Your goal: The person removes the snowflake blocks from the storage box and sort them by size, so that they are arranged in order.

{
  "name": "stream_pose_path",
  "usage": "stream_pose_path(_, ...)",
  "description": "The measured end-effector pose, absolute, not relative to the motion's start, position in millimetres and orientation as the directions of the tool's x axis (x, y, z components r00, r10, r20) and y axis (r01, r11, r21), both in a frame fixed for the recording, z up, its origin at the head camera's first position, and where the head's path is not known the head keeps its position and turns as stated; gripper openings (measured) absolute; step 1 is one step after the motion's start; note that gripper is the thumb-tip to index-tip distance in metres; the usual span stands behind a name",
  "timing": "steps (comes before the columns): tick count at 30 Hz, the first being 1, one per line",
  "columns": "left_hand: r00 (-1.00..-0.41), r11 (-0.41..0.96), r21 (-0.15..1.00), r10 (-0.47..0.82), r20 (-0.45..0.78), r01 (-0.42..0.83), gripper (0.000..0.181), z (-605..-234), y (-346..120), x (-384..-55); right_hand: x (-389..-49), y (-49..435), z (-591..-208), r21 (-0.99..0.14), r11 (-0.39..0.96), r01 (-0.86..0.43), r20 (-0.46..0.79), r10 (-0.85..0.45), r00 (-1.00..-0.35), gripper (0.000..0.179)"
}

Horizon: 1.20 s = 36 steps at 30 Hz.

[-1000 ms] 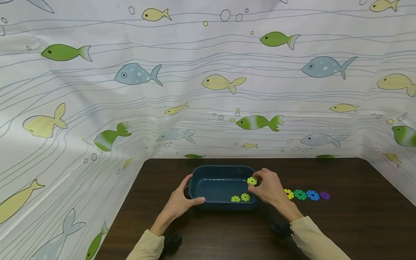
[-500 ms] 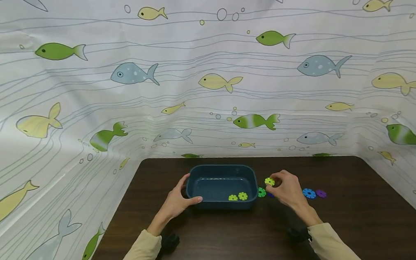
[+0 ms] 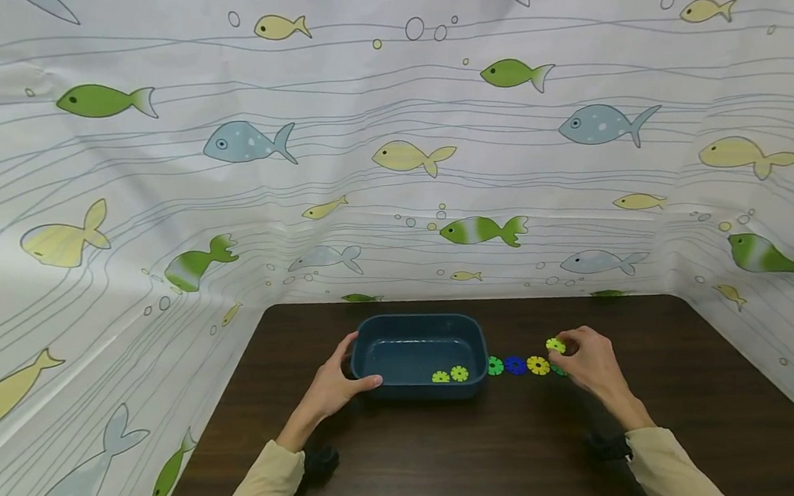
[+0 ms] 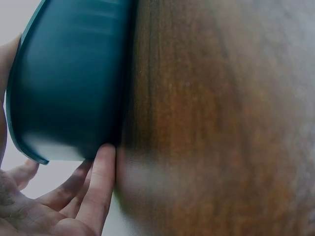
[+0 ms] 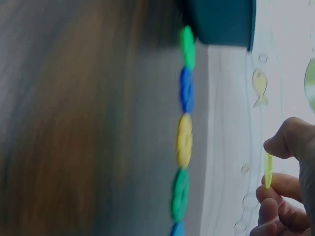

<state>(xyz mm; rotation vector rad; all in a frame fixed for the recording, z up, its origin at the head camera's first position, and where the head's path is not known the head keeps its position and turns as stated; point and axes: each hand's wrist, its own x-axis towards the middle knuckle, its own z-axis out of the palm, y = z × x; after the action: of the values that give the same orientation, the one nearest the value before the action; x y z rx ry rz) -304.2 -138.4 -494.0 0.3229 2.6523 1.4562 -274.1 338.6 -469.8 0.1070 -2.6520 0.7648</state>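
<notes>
My left hand grips the left end of a dark blue-green plastic tub, thumb over the front rim and fingers around the end wall. In the left wrist view its fingers touch the tub's outside, low by the table. My right hand pinches a yellow-green snowflake disc between thumb and fingers, raised above a row of similar discs. In the right wrist view the held disc appears edge-on. Two more yellow-green discs lie inside the tub, near its front right.
From the tub's right side runs a row of discs: green, blue, yellow, then another green, partly hidden. A light blue disc follows in the right wrist view. Fish-patterned sheeting surrounds the dark wooden table.
My right hand has carried the yellow-green disc from the tub's right end rightward along the row, uncovering the nearer discs. The left hand keeps its hold on the tub.
</notes>
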Motion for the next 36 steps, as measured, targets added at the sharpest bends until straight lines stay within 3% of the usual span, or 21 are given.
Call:
stream_pose_path(17, -0.972, 0.524, 0.840, 0.232, 0.019, 0.141, 0.112, -494.4, -137.9, -304.2, -271.0, 414.1, -485.0, -0.428, 0.901, -0.075, 0.325, 0.076, -0.943, 0.034)
stream_pose_path(22, -0.973, 0.523, 0.841, 0.231, 0.016, 0.138, 0.112, -494.8, -137.8, -303.9, -269.9, 432.9, -487.5, -0.419, 0.907, -0.028, 0.255, 0.088, -0.963, 0.037)
stream_pose_path(36, -0.972, 0.524, 0.840, 0.233, 0.017, 0.140, 0.111, -493.6, -137.4, -303.0, -270.6, 455.5, -492.5, -0.383, 0.924, -0.011, 0.198, 0.070, -0.978, 0.035)
